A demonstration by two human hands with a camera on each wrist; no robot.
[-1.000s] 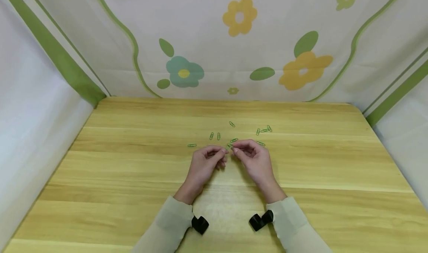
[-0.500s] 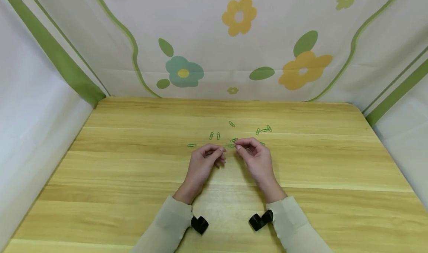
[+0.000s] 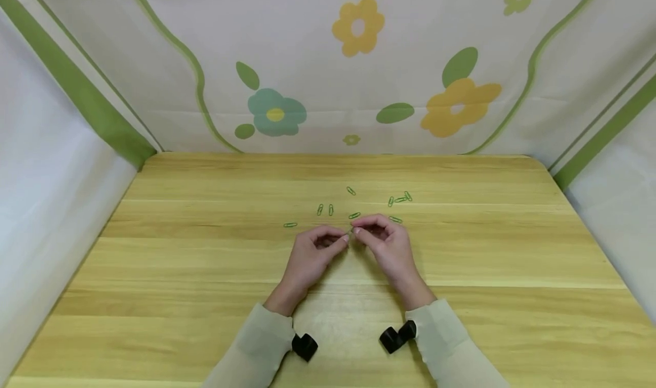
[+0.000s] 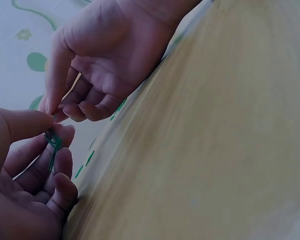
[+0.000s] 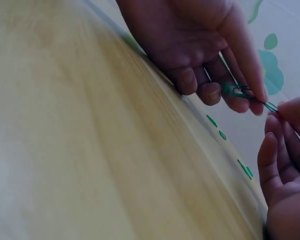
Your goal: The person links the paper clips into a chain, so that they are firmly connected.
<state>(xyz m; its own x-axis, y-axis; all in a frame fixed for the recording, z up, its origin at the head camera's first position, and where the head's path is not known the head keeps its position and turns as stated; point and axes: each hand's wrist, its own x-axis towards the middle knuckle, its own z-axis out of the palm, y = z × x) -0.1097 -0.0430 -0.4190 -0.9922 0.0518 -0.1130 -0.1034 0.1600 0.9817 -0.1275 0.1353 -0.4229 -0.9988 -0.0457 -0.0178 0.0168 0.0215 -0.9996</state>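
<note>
My left hand (image 3: 314,257) pinches green wire paper clips (image 4: 54,142) between thumb and fingertips. Several linked loops hang down against its curled fingers in the left wrist view. Facing it, my right hand (image 3: 388,250) pinches the end of a green paper clip (image 5: 271,107) that bridges the small gap between both sets of fingertips. The two hands meet low over the wooden table, thumbs almost touching. Fingers cover much of the held clips, and how they hook together cannot be told.
Loose green paper clips lie beyond the hands: one at the left (image 3: 290,225), an upright pair (image 3: 331,209), one farther back (image 3: 351,191), a slanted one (image 3: 355,215), a cluster at right (image 3: 400,199), and one by my right hand (image 3: 395,220). A flowered curtain (image 3: 318,63) stands behind the table.
Half a second ago the fingertips stood farther apart with a clip showing between them; now they have come together again. The head view has shifted slightly. The loose clips stay put.
</note>
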